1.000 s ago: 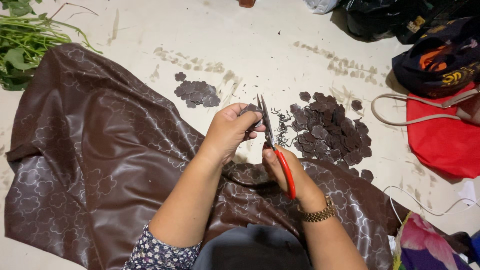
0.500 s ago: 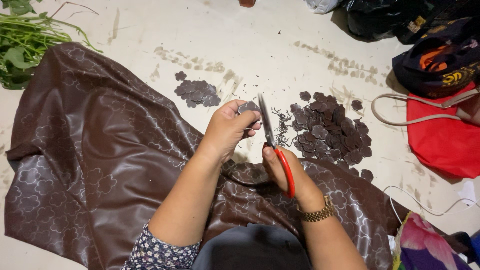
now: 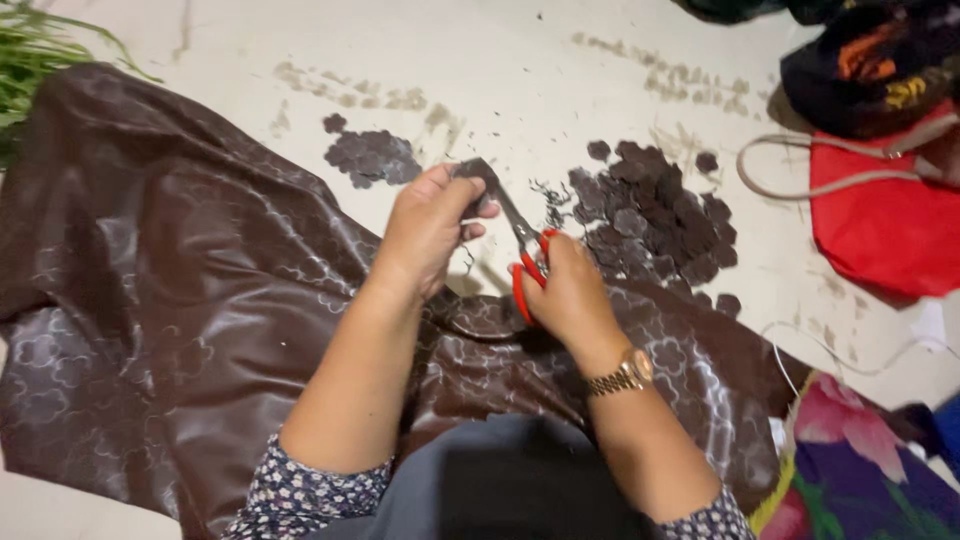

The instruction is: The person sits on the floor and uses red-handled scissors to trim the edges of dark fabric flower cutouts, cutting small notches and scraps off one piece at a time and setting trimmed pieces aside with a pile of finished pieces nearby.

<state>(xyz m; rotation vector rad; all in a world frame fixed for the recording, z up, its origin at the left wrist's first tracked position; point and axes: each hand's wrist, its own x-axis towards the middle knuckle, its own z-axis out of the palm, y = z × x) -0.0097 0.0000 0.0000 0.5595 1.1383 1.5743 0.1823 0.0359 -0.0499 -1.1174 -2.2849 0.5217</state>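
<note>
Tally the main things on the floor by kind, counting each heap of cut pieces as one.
Scissors: 1
Brown cloth: 1
Heaps of cut pieces: 2 (small, large)
Red bag: 1
Total: 5

A pale, scuffed floor fills the view, dotted with dark specks and faint smudges under even, soft light. Green leaves lie at the upper left. A red bag with a beige strap sits right, flowered cloth below it.
</note>
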